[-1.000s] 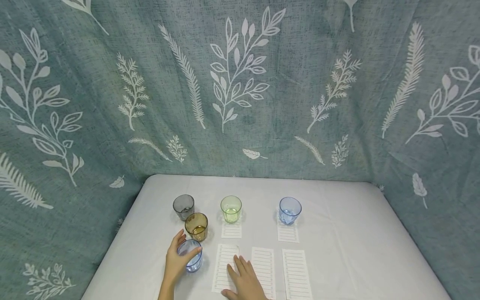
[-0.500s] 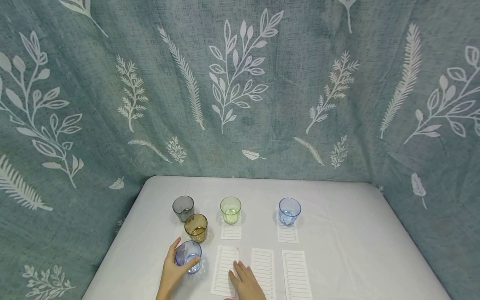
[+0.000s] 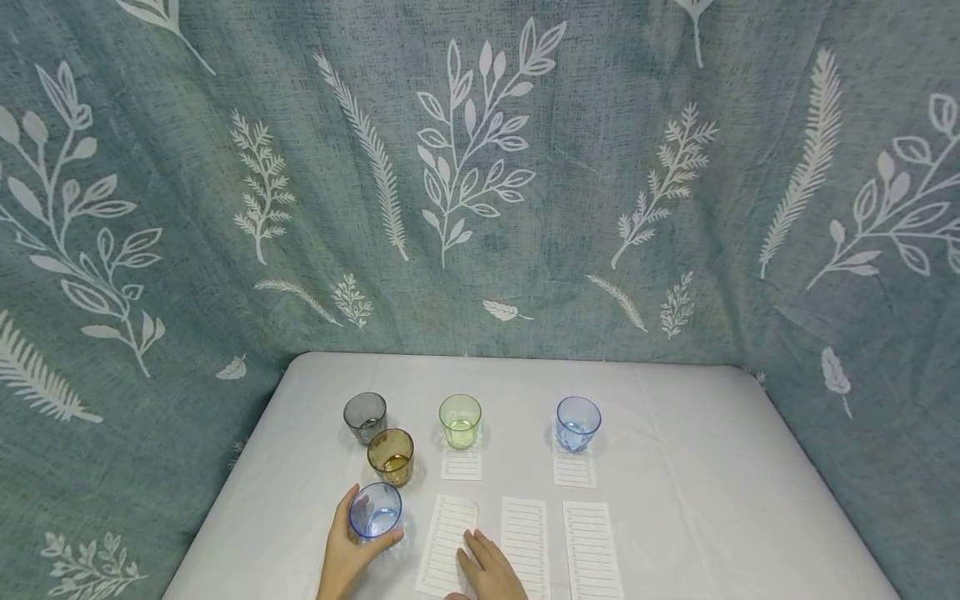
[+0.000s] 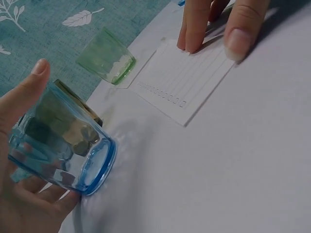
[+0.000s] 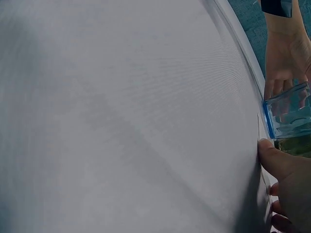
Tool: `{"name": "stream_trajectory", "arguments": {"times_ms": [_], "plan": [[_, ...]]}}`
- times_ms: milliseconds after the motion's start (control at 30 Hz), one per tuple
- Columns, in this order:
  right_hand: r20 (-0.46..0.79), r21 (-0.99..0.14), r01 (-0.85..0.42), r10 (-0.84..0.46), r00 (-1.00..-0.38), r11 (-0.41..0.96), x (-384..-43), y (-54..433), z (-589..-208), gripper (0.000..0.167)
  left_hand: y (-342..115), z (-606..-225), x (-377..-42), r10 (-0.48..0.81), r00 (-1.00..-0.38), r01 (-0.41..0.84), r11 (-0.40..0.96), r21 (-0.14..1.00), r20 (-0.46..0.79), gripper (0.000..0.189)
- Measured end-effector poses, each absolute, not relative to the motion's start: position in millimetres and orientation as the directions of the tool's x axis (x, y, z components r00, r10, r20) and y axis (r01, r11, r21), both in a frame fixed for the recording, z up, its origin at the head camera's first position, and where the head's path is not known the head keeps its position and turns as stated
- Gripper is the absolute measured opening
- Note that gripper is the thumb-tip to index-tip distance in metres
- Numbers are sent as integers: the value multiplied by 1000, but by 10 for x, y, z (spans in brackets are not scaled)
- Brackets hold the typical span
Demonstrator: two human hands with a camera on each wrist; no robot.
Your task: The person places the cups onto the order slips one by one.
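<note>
grasping is confirmed at the left hand [image 3: 348,552]: its fingers and thumb curve round the sides of a clear blue glass tumbler with a darker blue rim [image 3: 376,510]. this tumbler is at the person's left on the near part of the table, rim upward, nearest the amber glass; i cannot tell whether its base touches the cloth.

right hand [image 3: 492,570]: grip released, fingers extended and resting on a long white paper slip printed with ruled lines [image 3: 442,542], thumb at the slip's edge. the slip lies a little to the right of the held tumbler, apart from it. two similar ruled slips, a middle one [image 3: 526,537] and a right-hand one [image 3: 592,546], lie beside it in a row.

just beyond the held tumbler stands an amber-brown glass tumbler [image 3: 391,457], and behind that a smoky grey glass tumbler [image 3: 365,417]; contact between those two cannot be determined. farther right, a pale green glass tumbler [image 3: 461,421] and a second blue glass tumbler [image 3: 578,423] stand upright, each on the far end of its own shorter-showing slip.

surface: table under white cloth [image 3: 690,500]. surround: grey-green fabric hanging with white leaf prints [image 3: 405,317]. a dark band [image 5: 277,7] is noted at the left wrist.
</note>
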State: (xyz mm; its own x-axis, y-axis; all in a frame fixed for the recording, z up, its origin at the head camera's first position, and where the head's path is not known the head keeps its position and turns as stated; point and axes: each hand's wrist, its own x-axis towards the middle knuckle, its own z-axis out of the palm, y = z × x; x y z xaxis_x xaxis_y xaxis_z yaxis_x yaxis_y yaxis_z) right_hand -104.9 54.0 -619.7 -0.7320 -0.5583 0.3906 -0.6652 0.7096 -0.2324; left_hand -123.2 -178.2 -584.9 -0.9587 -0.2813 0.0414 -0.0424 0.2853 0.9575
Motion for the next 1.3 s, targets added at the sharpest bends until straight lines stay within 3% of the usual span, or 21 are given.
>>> {"name": "stream_trajectory", "arguments": {"times_ms": [300, 533, 867, 1133, 1300], "plan": [[431, -235, -666, -539, -724, 707, -1069, 522, -6236, 55, -1777, -5903, -1192, -293, -955, -44, 280, 959, 42, 99], [416, -335, -642, -504, -757, 689, -1089, 537, -6289, 58, -1774, -5945, -1182, -295, -954, -24, 217, 976, 42, 95], [377, -346, -650, -534, -757, 677, -1103, 560, -6259, 53, -1785, -5929, -1159, -318, -947, -21, 208, 978, 48, 83], [335, -358, -635, -540, -772, 685, -1099, 573, -6239, 57, -1798, -5957, -1167, -312, -948, -4, 220, 976, 66, 82], [371, -321, -655, -545, -751, 684, -1099, 585, -6246, 59, -1803, -5949, -1166, -308, -950, -29, 231, 972, 45, 84]]}}
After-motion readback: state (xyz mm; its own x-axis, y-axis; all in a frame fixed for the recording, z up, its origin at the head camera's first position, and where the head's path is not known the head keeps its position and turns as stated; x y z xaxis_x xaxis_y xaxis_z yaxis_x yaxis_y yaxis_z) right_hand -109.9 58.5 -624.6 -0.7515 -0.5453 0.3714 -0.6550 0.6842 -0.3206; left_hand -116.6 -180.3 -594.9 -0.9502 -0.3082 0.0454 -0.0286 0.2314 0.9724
